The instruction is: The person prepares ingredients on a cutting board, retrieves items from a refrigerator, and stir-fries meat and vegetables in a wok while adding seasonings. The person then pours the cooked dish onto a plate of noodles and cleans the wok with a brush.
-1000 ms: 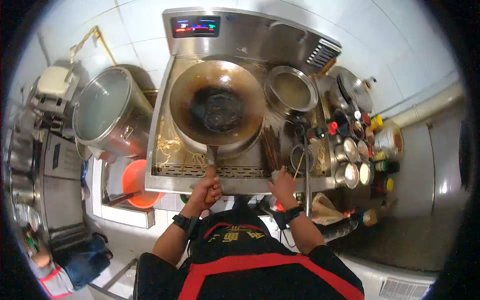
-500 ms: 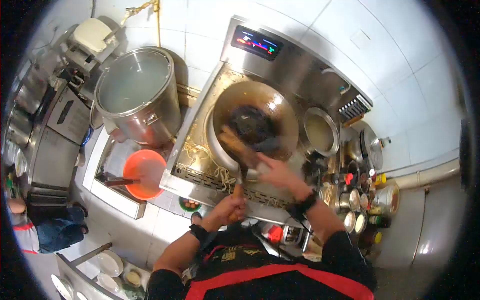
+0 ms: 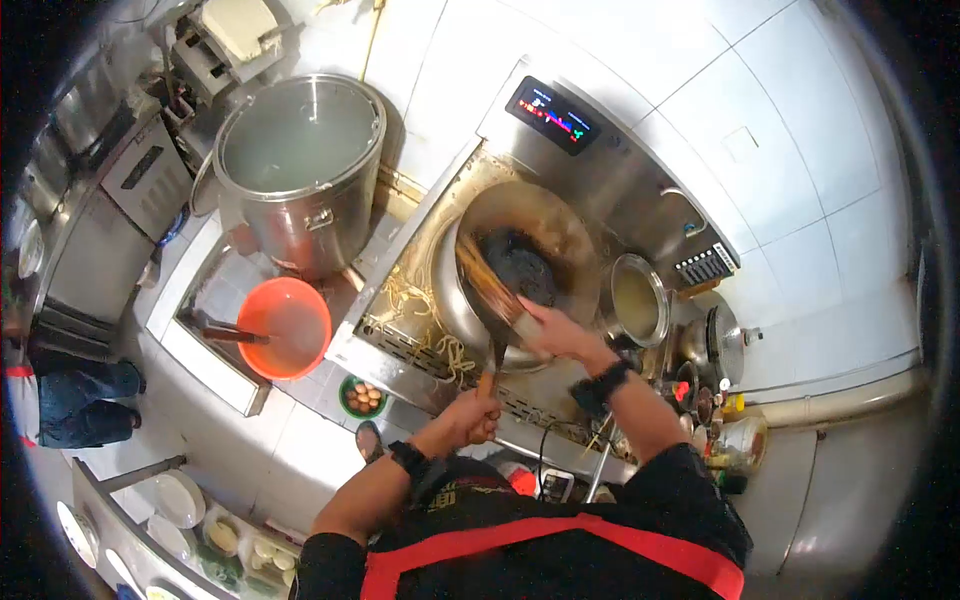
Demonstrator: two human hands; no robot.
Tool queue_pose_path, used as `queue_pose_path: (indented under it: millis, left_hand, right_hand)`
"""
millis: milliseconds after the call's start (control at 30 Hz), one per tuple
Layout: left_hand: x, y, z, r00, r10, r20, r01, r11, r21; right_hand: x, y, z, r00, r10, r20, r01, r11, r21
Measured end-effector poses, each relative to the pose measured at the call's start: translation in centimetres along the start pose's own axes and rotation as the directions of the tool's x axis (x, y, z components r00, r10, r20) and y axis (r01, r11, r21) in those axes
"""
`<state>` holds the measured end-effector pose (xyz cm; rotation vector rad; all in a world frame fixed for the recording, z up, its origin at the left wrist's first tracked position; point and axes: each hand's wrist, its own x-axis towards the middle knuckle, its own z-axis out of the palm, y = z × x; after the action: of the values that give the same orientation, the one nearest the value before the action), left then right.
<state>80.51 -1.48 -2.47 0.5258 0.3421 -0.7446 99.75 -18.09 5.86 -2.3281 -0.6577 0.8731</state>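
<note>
A large wok [image 3: 570, 235] with a blackened bottom sits tilted on the steel stove. My left hand [image 3: 470, 417] is closed around its wooden handle [image 3: 487, 380] at the near side. In my right hand [image 3: 560, 333] is a brush of thin brown sticks [image 3: 487, 283], gripped by its pale end. The bristles reach over the wok's left inner side and look slightly blurred.
Right of the wok stands a pot of cloudy liquid [image 3: 637, 302]. Noodle strands [image 3: 405, 300] lie on the stove's left part. A tall steel pot [image 3: 300, 200], an orange basin [image 3: 287, 325] and a green bowl of eggs [image 3: 362, 397] are left. Another person's legs [image 3: 90, 400] show far left.
The view has turned, shifting the stove rightward. My right hand has lifted the brush from the stove's right side and brought it over the wok. My left hand has kept its hold on the handle.
</note>
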Motion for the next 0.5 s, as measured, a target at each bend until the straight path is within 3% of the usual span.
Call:
queue_pose_path:
  millis: [33,100,133,167,200,233,300,367,400,467,500]
  left_hand:
    - [0.2,-0.4,-0.3,1.000,-0.006,0.010,0.006,1.000,-0.014]
    - [-0.6,0.7,0.9,1.000,-0.030,0.000,0.030,0.999,-0.018]
    - [-1.1,0.8,1.2,0.999,-0.046,-0.014,0.046,0.999,-0.015]
    - [0.1,-0.1,0.1,0.998,-0.049,0.047,0.051,0.998,-0.039]
    - [0.0,0.0,0.3,0.997,-0.067,0.041,0.069,0.997,-0.031]
    - [-0.4,0.3,0.8,0.998,-0.057,-0.004,0.057,0.998,-0.031]
    - [-0.9,0.5,1.6,0.999,-0.013,-0.037,0.012,1.000,-0.021]
    - [-2.1,0.6,3.6,0.995,0.009,-0.101,-0.011,1.000,-0.015]
    - [-2.7,0.8,4.3,0.987,0.029,-0.156,-0.031,0.999,-0.011]
    - [-3.3,1.1,4.4,0.989,0.017,-0.144,-0.009,0.998,0.056]
    - [-3.2,1.6,4.4,0.992,0.010,-0.128,0.005,0.994,0.111]
  right_hand:
    - [-3.1,-1.9,-1.5,0.979,0.173,0.108,-0.153,0.974,-0.169]
    - [-7.3,-2.2,-4.8,0.914,0.364,0.179,-0.290,0.895,-0.339]
    - [-7.9,2.0,-5.8,0.984,0.159,0.080,-0.087,0.822,-0.563]
    - [-7.3,6.1,-6.3,0.996,-0.079,0.034,0.077,0.644,-0.761]
    - [-5.5,7.1,-6.7,0.996,0.026,-0.082,-0.081,0.620,-0.781]
    - [-3.2,7.3,-7.1,0.973,0.123,-0.197,-0.231,0.576,-0.784]
    - [0.4,3.3,-6.2,0.933,0.158,-0.322,-0.344,0.653,-0.675]
    - [2.4,2.5,-2.6,0.924,0.122,-0.363,-0.318,0.772,-0.551]
    - [1.5,1.4,-1.5,0.952,0.110,-0.287,-0.212,0.912,-0.351]
    - [-0.6,2.8,0.7,0.978,-0.047,-0.204,-0.014,0.958,-0.288]
    - [-2.4,4.0,0.2,0.974,-0.051,-0.221,-0.015,0.958,-0.285]
